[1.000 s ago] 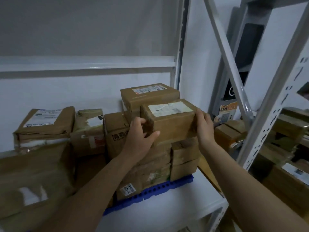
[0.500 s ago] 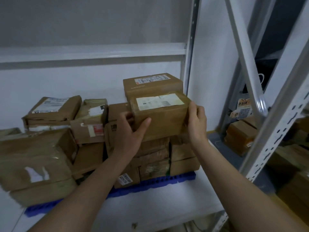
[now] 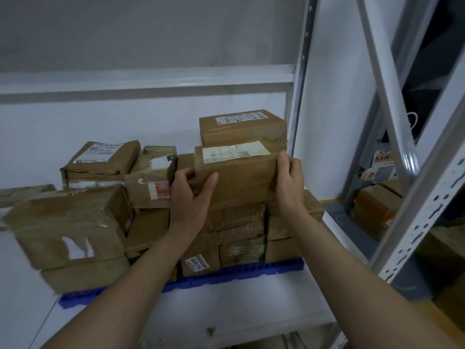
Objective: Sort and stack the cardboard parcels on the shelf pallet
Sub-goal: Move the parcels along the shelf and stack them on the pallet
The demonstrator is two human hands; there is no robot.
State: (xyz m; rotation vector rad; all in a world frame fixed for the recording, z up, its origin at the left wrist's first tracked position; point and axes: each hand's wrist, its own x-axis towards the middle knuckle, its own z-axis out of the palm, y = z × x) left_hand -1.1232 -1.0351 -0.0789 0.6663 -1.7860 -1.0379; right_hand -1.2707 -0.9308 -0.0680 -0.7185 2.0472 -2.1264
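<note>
1. A white metal shelf (image 3: 226, 311) in a racking bay carries a blue pallet (image 3: 241, 273) loaded with brown parcels; a white wall stands behind and a grey upright (image 3: 302, 71) to the right.
2. Beyond the right-hand frame, another bay holds more brown boxes (image 3: 375, 205).
3. The left hand (image 3: 192, 197) and right hand (image 3: 289, 185) clasp a taped cardboard parcel (image 3: 239, 177) between them, one at each end.
4. Left fingers (image 3: 208, 183) wrap the parcel's left corner, thumb on its front face; right fingers (image 3: 283, 162) curl over its right edge.
5. The parcel sits on top of the front stack (image 3: 236, 227), below the hands.
6. Just behind the fingers, a labelled box (image 3: 241, 127) stands higher.
7. Left of the left hand lie wrinkled parcels (image 3: 68, 227).
</note>
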